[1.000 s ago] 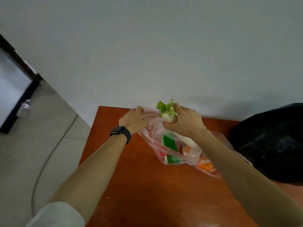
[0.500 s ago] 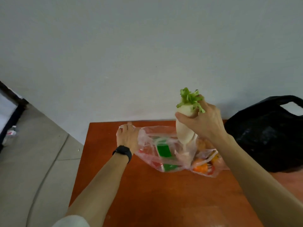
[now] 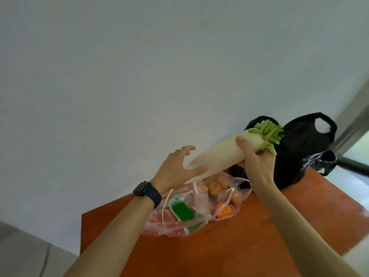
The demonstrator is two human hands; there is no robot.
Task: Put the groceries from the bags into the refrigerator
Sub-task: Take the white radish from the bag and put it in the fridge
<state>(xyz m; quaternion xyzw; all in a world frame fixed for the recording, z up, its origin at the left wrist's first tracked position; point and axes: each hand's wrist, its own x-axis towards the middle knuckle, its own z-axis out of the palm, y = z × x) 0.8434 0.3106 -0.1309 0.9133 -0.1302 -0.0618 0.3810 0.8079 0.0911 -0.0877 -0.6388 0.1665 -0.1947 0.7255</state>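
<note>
Above the orange-brown wooden table point(image 3: 239, 246), our right hand point(image 3: 257, 166) grips a long white radish point(image 3: 219, 154) just below its cut green leaf stubs, fingers and thumb wrapped round the thick end. The root slants down and to the left, clear of the transparent plastic grocery bag point(image 3: 191, 214) beneath it. Our left hand point(image 3: 175, 170), fingers spread, meets the tapered end with its thumb. A black plastic carrier bag point(image 3: 299, 152) stands behind.

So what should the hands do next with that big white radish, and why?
Probably close the left hand round the thin end of the daikon radish. The right hand grips only its leafy end, and the long root slants out above the clear plastic bag.
</note>
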